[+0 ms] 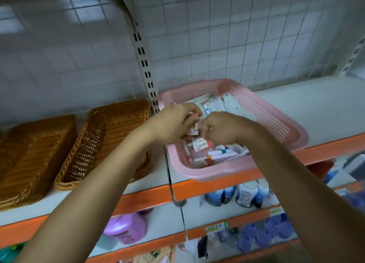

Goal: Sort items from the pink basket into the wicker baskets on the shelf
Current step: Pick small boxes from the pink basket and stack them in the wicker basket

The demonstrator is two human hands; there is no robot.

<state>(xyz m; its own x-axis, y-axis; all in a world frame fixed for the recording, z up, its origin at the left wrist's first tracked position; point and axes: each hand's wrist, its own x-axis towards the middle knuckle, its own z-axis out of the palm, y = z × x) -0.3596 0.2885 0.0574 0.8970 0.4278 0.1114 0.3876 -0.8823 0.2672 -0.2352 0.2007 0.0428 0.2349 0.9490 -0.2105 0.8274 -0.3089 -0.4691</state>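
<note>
Though blurry, digits on small box (pixel 193 127)

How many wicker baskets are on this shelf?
2. The right wicker basket sits just left of the pink basket; the left wicker basket is beside it, cropped. More may lie out of view.

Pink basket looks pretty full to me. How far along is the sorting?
Barely begun, it seems. Done: nothing visible; the nearer wicker basket and the farther wicker basket show no items. In hand: the left hand grips a few small boxes above the pink basket; the right hand is curled beside it, contents unclear. Left: the many tubes and boxes lying in the pink basket.
</note>
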